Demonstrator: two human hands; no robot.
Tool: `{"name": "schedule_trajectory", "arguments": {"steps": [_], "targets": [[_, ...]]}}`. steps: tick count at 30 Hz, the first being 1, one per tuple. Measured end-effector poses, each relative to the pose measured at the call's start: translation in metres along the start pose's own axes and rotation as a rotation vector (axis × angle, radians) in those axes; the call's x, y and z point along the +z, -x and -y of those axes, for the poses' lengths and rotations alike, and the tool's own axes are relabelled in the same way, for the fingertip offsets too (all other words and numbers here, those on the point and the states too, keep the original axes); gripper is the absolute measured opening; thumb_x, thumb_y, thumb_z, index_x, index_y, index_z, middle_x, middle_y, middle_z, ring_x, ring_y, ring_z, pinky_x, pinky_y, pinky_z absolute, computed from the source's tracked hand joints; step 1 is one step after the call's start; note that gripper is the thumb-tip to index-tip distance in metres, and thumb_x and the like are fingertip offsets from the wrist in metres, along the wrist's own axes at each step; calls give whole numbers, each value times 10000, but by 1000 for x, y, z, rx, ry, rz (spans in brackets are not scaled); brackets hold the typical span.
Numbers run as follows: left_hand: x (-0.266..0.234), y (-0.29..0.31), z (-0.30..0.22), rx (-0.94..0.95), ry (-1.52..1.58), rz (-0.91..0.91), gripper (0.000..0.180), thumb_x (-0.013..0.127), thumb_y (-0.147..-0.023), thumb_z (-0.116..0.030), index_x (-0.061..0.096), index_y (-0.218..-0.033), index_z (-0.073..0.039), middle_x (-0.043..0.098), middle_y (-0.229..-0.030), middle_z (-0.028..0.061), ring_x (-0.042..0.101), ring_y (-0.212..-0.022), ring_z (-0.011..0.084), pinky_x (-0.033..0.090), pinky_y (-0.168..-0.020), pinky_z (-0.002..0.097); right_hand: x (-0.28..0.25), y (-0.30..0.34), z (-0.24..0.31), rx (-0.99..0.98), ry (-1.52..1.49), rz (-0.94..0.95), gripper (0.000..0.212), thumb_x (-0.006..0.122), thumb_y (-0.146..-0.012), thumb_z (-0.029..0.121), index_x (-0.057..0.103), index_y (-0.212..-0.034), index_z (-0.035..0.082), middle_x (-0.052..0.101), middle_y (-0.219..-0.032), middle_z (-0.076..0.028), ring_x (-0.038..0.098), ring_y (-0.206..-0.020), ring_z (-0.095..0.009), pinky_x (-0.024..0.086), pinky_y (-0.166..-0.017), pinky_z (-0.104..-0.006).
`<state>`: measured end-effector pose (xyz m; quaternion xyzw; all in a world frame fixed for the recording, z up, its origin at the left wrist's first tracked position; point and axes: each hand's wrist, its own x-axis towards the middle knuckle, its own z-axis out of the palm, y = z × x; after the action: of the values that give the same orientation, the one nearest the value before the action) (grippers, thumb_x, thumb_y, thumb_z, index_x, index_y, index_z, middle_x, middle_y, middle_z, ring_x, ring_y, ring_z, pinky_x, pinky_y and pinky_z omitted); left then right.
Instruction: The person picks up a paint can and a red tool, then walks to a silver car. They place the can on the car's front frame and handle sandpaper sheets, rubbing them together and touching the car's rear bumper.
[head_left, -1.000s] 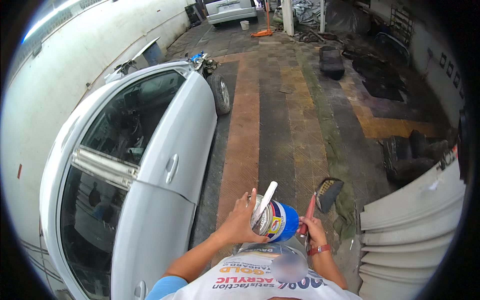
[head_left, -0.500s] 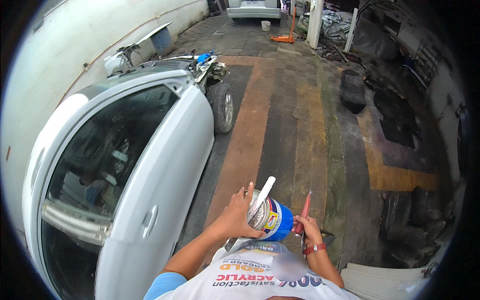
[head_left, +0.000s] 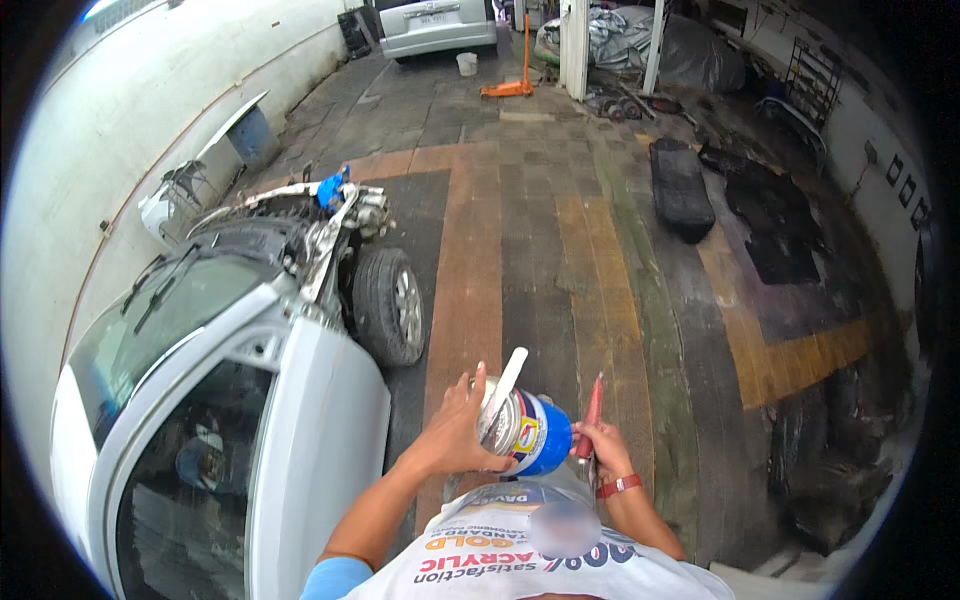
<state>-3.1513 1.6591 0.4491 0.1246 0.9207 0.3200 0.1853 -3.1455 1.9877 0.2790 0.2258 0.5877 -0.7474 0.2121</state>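
The left hand (head_left: 455,432), fingers spread, grips the tilted blue can (head_left: 545,440) at the person's waist; the right hand (head_left: 606,450), at its base, clasps a red tube (head_left: 593,408). The white spatula (head_left: 508,378) across the lid could slide off if the can tips further. A silver car (head_left: 335,410) stands left.

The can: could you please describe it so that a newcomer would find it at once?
From the pale car on the left, look right to the lower middle. There the can is tilted, its lid end in the left hand. Unlike the slim red tool in the right hand, it is wide and partly bright blue, with a flat white stick across its lid.
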Motion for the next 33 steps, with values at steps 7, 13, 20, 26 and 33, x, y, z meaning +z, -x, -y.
{"name": "schedule_trajectory", "arguments": {"steps": [7,13,20,26,33], "targets": [[-103,-209,61,-55,52,-125,1669,1034,-607,-567,-13,-1696,141,161,-1748,413,163,-1659,525,180,-1364,517,50,-235,144,20,123,123,254,759,-1013,219,748,-1076,-27,783,-920,-112,757,-754,-181,636,-654,-318],[-211,-349,97,-110,113,-259,1675,1044,-577,-528,-4,-1696,146,184,-1745,410,190,-1659,506,205,-1359,498,118,-396,291,31,242,212,246,759,-1012,231,762,-1085,-4,786,-941,-89,750,-767,-166,631,-692,-306],[-327,-544,223,-80,175,-267,1672,1032,-588,-556,-8,-1703,132,200,-1730,429,199,-1645,544,209,-1354,519,217,-604,384,27,205,153,267,780,-985,253,745,-1042,-4,770,-907,-96,724,-691,-162,608,-653,-304],[-467,-700,309,-22,104,-192,1676,1016,-576,-595,-30,-1759,-33,167,-1720,458,176,-1611,637,296,-1245,741,312,-750,477,54,186,96,279,776,-979,239,740,-1063,-24,769,-918,-110,727,-687,-191,613,-654,-329],[-625,-864,375,-92,47,-95,1651,990,-608,-612,-15,-1727,67,172,-1725,447,148,-1642,584,209,-1348,578,410,-924,578,29,97,84,289,780,-971,231,728,-1073,-34,755,-931,-104,723,-699,-184,633,-665,-333]]}}
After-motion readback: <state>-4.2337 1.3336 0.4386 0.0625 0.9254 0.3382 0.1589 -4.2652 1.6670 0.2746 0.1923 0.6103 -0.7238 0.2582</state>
